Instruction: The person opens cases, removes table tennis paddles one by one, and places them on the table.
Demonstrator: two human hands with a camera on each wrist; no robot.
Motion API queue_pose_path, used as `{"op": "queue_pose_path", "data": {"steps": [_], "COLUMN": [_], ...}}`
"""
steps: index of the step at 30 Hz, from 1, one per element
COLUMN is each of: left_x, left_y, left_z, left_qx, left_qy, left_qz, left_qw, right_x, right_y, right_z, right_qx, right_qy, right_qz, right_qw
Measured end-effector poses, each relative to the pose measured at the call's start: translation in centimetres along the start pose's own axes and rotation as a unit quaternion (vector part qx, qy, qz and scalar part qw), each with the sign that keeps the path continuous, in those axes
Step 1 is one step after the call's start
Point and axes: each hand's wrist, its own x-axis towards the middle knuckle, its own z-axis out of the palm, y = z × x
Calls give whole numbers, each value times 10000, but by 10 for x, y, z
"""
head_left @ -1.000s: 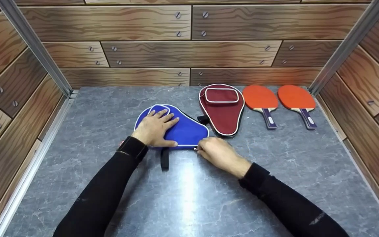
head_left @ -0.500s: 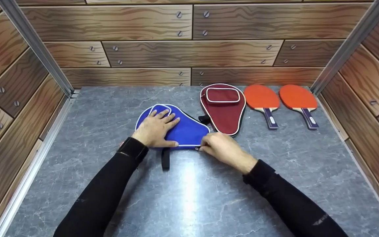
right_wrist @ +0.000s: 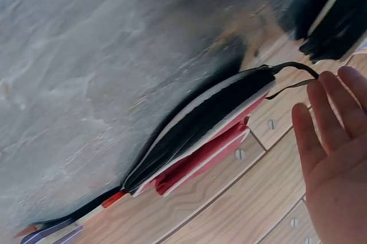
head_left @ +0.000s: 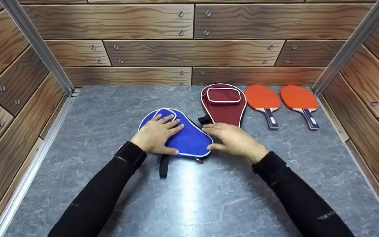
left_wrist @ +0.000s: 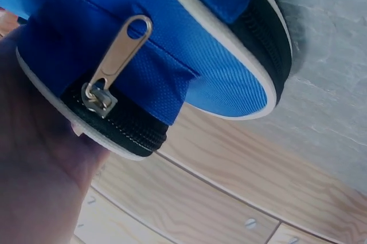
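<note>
A blue table tennis bat case (head_left: 189, 140) with white piping lies on the grey table, its narrow end pointing right. My left hand (head_left: 155, 135) rests on its wide part with fingers spread. At the narrow end, my right hand (head_left: 232, 140) has its thumb and fingertips right at the case's edge; its fingers (right_wrist: 324, 118) look straight in the right wrist view. A zip pull (head_left: 198, 160) shows at the case's near edge, and a black strap (head_left: 164, 166) hangs toward me. The left wrist view shows another zip pull (left_wrist: 120, 52) on the small front pocket.
A dark red bat case (head_left: 224, 110) lies behind my right hand, its narrow end partly hidden by it. Two orange-red table tennis bats, a nearer-left bat (head_left: 262, 97) and a right bat (head_left: 298, 97), lie beside it. Wood-patterned walls (head_left: 143, 54) enclose the table.
My right hand has let go of the zip pull and moved up and right to the narrow end's edge. The blue case has turned slightly, its narrow end shifting toward me.
</note>
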Motion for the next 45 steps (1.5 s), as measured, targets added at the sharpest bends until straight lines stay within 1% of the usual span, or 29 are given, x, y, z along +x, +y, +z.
{"op": "queue_pose_path", "data": {"steps": [1,6,9,10,11,16,17,20,26,32,36,40,43,45], "left_x": [-5,-9,-10,-6,-6,-3,-6,-5,-6,-9,-10,-11,-12,-14], "left_y": [7,10,8,2,1,-2,2,3,3,-3,-6,-9,-11,-9], "left_z": [-13,-14,-13,-1,0,2,-10,-11,-16,-18,-18,-17,-17,-18], "left_qx": [-5,-5,-160,-198,-225,-121,-82,20,103,172,246,360,443,414], "left_qy": [-105,-110,-80,35,55,58,-57,-89,56,204,196,144,161,173], "left_qz": [9,224,380,477,524,616,570,557,614,658,579,488,386,283], "left_qw": [9999,9997,9991,9987,9984,9980,9983,9984,9980,9975,9978,9981,9981,9986], "right_x": [-1,-1,-1,-1,-1,-3,-3,-4,-6,-6,-5,-3,-2,-2], "right_y": [1,3,2,1,1,-2,-2,-4,-9,-16,-22,-29,-34,-36], "right_z": [0,-1,0,0,1,6,7,9,10,13,16,20,22,22], "right_qx": [57,416,591,639,677,693,684,634,470,388,275,159,85,42], "right_qy": [-116,-641,-888,-944,-982,-971,-953,-921,-896,-820,-729,-729,-746,-716], "right_qz": [-2,-75,-153,-159,-164,-249,-272,-281,-268,-343,-370,-344,-292,-268], "right_qw": [9999,9970,9942,9934,9927,9925,9927,9933,9945,9953,9963,9966,9968,9971]}}
